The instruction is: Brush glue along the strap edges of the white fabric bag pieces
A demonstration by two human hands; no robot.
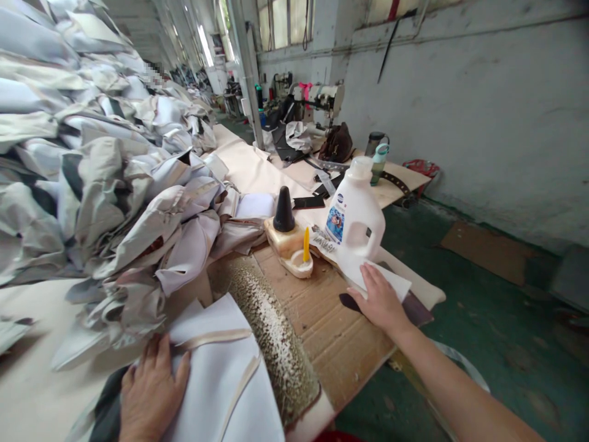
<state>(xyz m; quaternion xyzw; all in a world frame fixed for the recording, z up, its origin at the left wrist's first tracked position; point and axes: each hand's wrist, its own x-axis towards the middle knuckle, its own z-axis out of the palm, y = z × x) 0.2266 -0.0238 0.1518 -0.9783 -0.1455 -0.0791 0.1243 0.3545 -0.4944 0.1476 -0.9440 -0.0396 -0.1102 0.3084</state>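
My left hand lies with fingers outstretched on a white sheet of material that carries narrow beige strips. Out to the right, my right hand rests with its fingers spread on a smaller white piece, beside the foot of a white detergent bottle. Under its thumb side a dark flat piece sticks out. Between the hands are a glue-crusted board and a cut-down container. A yellow stick stands in that container, near a black cone.
A tall heap of grey and white sewn pieces covers the left side. Brown cardboard lies on the table. Farther back are a phone, a green bottle, a brown bag and a sewing machine.
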